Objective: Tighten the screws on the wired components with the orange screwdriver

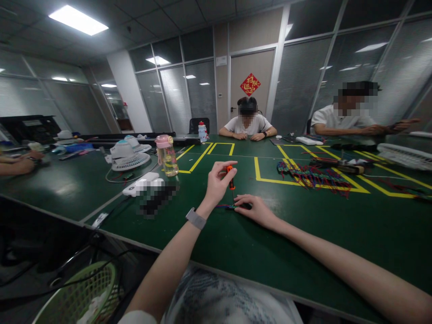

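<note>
**Keep the screwdriver point(231, 183) upright**

The left hand point(218, 181) pinches it near the top; the right hand point(257, 209), partly curled, meets the small circuit board point(231, 207) on the counter point(371, 234), grip unclear. Light, straight pressure should prevent slips.

One camera, worn on the head, looks forward and down over the counter point(205, 240); the hands point(216, 183) point(257, 210) are near, about the centre, and the door point(265, 67) is far, at one o'clock.
</note>
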The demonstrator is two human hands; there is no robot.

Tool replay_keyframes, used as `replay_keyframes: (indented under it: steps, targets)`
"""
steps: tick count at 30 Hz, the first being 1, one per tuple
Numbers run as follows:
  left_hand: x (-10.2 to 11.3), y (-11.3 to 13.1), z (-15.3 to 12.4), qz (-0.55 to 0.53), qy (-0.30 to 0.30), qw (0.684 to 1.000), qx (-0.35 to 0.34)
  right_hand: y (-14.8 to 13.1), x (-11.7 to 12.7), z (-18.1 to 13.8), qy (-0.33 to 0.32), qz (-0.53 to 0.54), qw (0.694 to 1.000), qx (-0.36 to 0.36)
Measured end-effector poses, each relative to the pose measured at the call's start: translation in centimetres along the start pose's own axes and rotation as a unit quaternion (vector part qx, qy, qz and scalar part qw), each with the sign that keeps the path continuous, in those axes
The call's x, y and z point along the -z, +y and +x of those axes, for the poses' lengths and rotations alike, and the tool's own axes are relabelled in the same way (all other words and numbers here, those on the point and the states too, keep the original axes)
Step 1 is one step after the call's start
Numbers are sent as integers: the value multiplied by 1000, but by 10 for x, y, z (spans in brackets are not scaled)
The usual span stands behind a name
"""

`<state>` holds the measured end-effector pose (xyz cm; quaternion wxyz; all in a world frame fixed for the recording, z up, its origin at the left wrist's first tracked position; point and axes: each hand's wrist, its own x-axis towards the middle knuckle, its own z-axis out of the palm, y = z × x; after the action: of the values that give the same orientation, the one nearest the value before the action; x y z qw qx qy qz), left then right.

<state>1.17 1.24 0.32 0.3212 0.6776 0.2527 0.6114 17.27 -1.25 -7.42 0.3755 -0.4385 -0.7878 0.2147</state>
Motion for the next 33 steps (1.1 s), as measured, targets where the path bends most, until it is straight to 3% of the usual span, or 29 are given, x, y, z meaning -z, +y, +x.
replay_keyframes:
  steps: [6, 13, 19, 26, 33]
  targets:
    - [-2, -3, 2, -108, -53, 992, 47, -5, 2, 1, -8, -3, 1000, -13]
    - [1, 0, 0, 16, -2, 1000, -4, -5, 3, 1, -7, -20, 1000, -18]
    - [-2, -3, 2, -114, -50, 992, 36, 1, 0, 1, -2, -18, 1000, 3]
    - [0, 4, 0, 19, -13, 1000, -17, -1, 0, 1, -4, -21, 1000, 1]
    - [-2, 1, 1, -87, -40, 995, 23, -4, 2, 0, 14, -33, 999, 7]
